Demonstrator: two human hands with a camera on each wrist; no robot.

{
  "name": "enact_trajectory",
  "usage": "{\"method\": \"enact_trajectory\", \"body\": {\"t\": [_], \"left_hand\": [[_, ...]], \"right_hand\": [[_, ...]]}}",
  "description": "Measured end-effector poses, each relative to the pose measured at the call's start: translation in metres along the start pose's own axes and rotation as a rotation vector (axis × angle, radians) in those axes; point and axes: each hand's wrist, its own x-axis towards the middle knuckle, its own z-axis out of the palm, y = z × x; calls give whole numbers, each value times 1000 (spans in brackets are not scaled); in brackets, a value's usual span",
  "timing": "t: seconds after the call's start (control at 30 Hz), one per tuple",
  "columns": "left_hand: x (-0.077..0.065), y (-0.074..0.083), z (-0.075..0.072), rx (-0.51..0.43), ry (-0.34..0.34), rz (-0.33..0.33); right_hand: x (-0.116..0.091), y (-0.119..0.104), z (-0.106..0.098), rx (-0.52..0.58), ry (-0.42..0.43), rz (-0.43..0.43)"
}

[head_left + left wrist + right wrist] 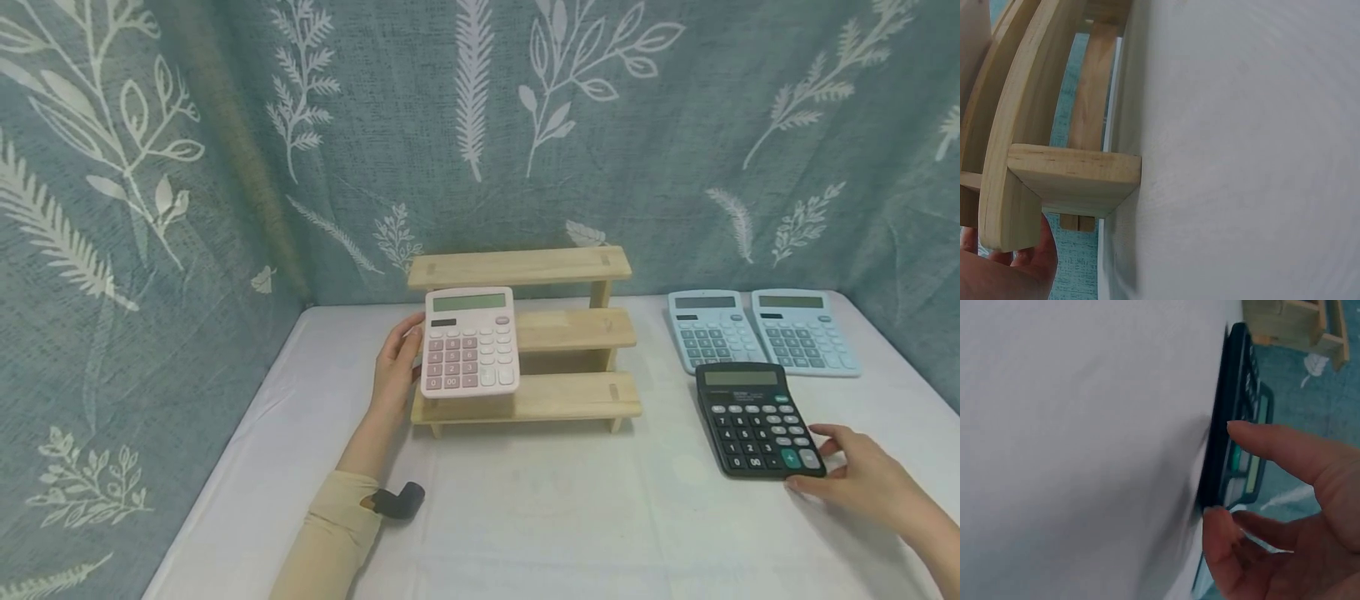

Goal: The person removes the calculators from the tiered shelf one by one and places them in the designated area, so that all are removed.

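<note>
A pink-and-white calculator (pixel 470 342) stands tilted back at the left part of a three-tier wooden rack (pixel 570 406), its screen end up. My left hand (pixel 396 360) holds it by its left edge, some fingertips hidden behind it. In the left wrist view this hand (pixel 1013 272) has its fingers curled beside the ends of the planks. A black calculator (pixel 757 421) lies at the right on the white cloth, its far end in front of a blue calculator. My right hand (pixel 862 475) grips its near right corner, with the thumb (pixel 1254 436) on one edge and a finger on another.
Two light blue calculators, a left one (pixel 708 321) and a right one (pixel 804 329), lie side by side at the back right. A blue-green curtain with white leaf prints (pixel 420 125) hangs behind the rack and along both sides. White cloth (pixel 540 517) covers the table.
</note>
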Motion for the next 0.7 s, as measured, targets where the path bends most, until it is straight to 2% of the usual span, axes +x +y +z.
{"method": "enact_trajectory", "body": {"t": [0.13,0.33,0.6,0.7], "left_hand": [[-1,1,1,-4,-1,5],[-1,2,0,-7,-5,5],[-1,2,0,4,1,9],[-2,1,1,0,-1,16]], "right_hand": [[-5,-16,1,-21,93,-89],[-9,-49,8,59,102,-194],[-5,-103,28,370,6,-330],[-2,-123,39,426,2,-396]]}}
